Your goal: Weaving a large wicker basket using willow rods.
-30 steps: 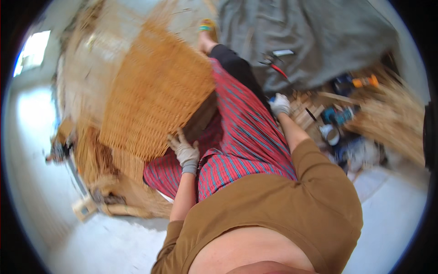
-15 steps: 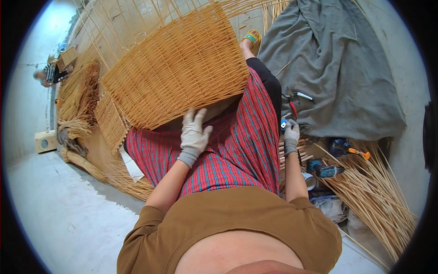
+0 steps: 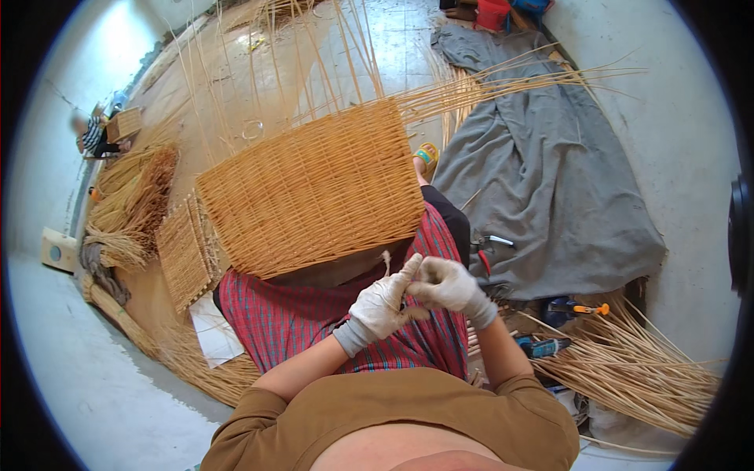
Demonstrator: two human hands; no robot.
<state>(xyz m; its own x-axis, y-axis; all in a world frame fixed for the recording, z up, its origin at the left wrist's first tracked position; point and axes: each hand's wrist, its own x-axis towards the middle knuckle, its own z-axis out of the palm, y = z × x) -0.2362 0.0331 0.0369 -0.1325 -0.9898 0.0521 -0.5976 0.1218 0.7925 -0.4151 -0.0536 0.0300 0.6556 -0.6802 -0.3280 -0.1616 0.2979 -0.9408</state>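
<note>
Both hands wear off-white work gloves with grey cuffs and meet above the red plaid cloth [image 3: 424, 334] over my lap. My left hand [image 3: 381, 304] is closed, its fingers angled up to the right. Against its fingertips, my right hand [image 3: 454, 290] has bent, pinched fingers. Whatever lies between the hands is hidden, apart from a small dark spot. Just beyond them, a woven wicker panel [image 3: 314, 188] leans on my knees, long unwoven stakes fanning out from its far and right edges. Neither hand touches the panel.
Pruning shears [image 3: 484, 261] with red and white handles lie on a grey cloth [image 3: 558, 180] at the right. Below are a cordless drill [image 3: 542, 347], an orange-handled tool [image 3: 589, 309] and loose rods [image 3: 636, 365]. Left are a smaller woven piece [image 3: 184, 255], fibre bundles [image 3: 129, 208] and a distant person [image 3: 94, 133].
My right hand has left the tools at the right, where it was at a blue object, and come to my left hand. My left hand has moved right and closed. The view has shifted.
</note>
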